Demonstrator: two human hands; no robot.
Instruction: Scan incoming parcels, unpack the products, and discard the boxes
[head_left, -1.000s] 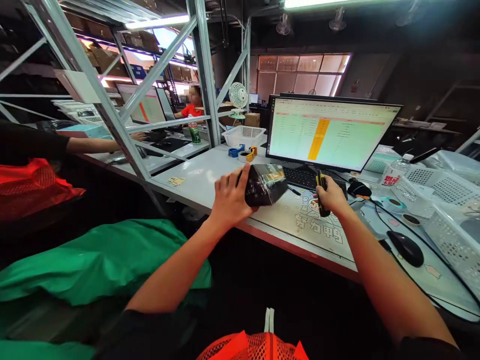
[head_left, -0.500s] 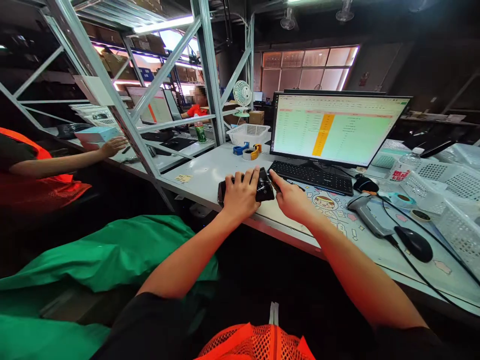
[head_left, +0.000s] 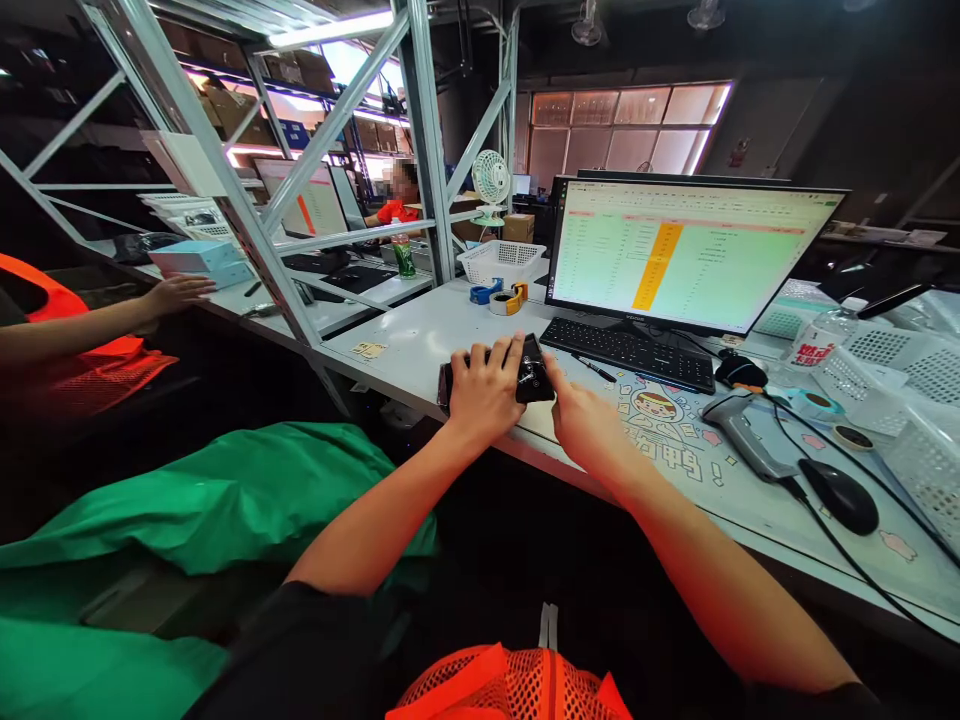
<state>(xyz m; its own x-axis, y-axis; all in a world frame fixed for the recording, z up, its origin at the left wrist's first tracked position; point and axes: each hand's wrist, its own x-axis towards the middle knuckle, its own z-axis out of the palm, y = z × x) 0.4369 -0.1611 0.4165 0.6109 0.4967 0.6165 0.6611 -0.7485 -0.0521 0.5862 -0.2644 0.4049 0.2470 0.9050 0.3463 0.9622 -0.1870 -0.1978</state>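
Observation:
A black box with pale print and a glossy surface (head_left: 534, 372) lies at the front edge of the desk. My left hand (head_left: 487, 385) is laid over it from above, fingers curled across its top and holding it against the desk. My right hand (head_left: 581, 415) is closed at the box's right end, index finger and thumb up against that edge. Whatever it may hold is hidden behind the fingers. A black pen (head_left: 594, 368) lies just beyond my right hand, in front of the keyboard (head_left: 630, 352).
A monitor (head_left: 682, 255) stands behind the keyboard. Blue and yellow tape dispensers (head_left: 499, 296) sit near a white basket (head_left: 501, 262). To the right are a barcode scanner (head_left: 750, 435), a mouse (head_left: 838, 495) and cables. A co-worker's hand (head_left: 180, 292) is at left, beyond the metal rack post (head_left: 247, 240).
My right hand has moved down and closer in against the box's right end; the dark item seen at its fingers is now hidden. My left hand keeps its hold. The co-worker's hand has shifted left.

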